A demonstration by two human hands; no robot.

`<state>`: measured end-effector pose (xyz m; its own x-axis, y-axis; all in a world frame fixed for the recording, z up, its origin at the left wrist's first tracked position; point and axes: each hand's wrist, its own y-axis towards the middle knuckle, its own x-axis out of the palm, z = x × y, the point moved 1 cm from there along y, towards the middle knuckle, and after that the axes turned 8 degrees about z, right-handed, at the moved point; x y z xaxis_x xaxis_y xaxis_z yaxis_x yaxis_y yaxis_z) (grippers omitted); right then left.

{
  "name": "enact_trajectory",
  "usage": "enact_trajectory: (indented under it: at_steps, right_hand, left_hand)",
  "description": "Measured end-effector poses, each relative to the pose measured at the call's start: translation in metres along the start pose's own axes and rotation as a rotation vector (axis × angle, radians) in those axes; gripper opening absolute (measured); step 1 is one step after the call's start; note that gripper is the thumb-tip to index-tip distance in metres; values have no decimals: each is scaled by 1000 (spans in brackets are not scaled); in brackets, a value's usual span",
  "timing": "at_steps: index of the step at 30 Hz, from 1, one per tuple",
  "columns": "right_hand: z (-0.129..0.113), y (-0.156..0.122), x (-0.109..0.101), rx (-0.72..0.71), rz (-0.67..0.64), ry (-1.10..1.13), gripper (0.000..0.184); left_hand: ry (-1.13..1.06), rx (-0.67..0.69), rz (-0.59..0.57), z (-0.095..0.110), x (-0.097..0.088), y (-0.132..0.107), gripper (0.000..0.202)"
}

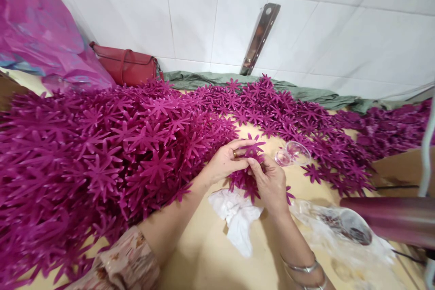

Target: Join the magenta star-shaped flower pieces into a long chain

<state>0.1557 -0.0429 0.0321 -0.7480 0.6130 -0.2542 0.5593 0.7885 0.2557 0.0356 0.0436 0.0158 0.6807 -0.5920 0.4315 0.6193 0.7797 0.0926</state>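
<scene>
Between both hands is a magenta star-shaped petal piece (254, 147), with thin pointed lobes. My left hand (227, 159) wears a ring and pinches the piece from the left, fingers closed around its edge. From the right, my right hand (271, 182) grips it with thumb and bent fingers. More magenta pieces show just below the hands, partly hidden by them. A crumpled white cloth (238, 217) lies under the wrists. Just right of my right hand is a small clear plastic cup (292, 154), lying on the table.
A big heap of magenta star pieces (102, 158) covers the left, and a lower pile (278, 108) runs along the back. At right are a clear plastic bag (340, 231), a dark pink cylinder (390, 222) and a cardboard box (401, 167). A red handbag (125, 65) sits against the wall.
</scene>
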Motion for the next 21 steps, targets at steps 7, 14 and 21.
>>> enact_trajectory:
  at_steps: [7,14,21]
  right_hand:
    - [-3,-2,2,-7,-23,43,35]
    - [-2,-3,-6,3,156,50,41]
    - [-3,4,-11,-104,381,85,28]
  left_hand:
    - [47,59,100,5,0,0,48]
    - [20,105,290,4,-8,6,49]
    - [98,132,239,0,-5,6,49]
